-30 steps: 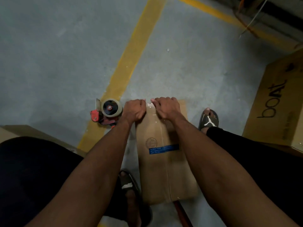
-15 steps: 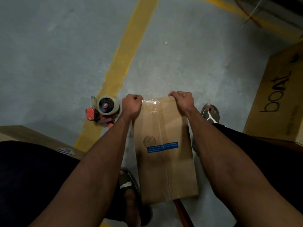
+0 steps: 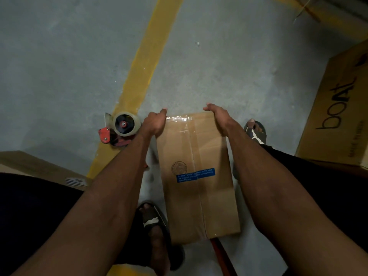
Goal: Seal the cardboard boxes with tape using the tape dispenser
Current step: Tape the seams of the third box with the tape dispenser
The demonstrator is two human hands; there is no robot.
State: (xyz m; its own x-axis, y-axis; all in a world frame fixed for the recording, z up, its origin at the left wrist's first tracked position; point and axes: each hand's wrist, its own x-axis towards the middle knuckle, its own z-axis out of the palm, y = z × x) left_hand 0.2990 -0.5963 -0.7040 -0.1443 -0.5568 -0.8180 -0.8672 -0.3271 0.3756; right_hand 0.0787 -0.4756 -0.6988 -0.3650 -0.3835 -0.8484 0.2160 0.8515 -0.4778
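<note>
Cardboard box [image 3: 197, 176]: brown, long and narrow, lying flat on the floor between the person's feet; clear tape runs down its middle seam and across its far edge, and a blue printed strip and a round stamp sit near its centre.
Floor [image 3: 59, 56]: grey concrete, crossed by a broad yellow painted line [image 3: 147, 56] that runs from the top of the view down toward the left.
Large carton [image 3: 342, 108]: brown, at the right edge, printed with "boat" in dark letters; well apart from the taped box.
Second carton [image 3: 39, 166]: only a corner shows at the left, behind the person's dark-clad knee.
Left hand [image 3: 154, 123]: at the far left corner of the cardboard box, fingers curled over the far edge onto the tape; the grip is clenched round that corner.
Right hand [image 3: 218, 116]: at the far right corner, fingers bent down over the edge, grasping the box.
Tape dispenser [image 3: 120, 128]: on its side on the yellow line, just beside the left hand and not held; a roll of clear tape on a dark hub, with a red handle toward the left.
Sandals: dark with a white mark; one [image 3: 157, 222] beside the near left of the box, the other [image 3: 255, 130] near the far right.
</note>
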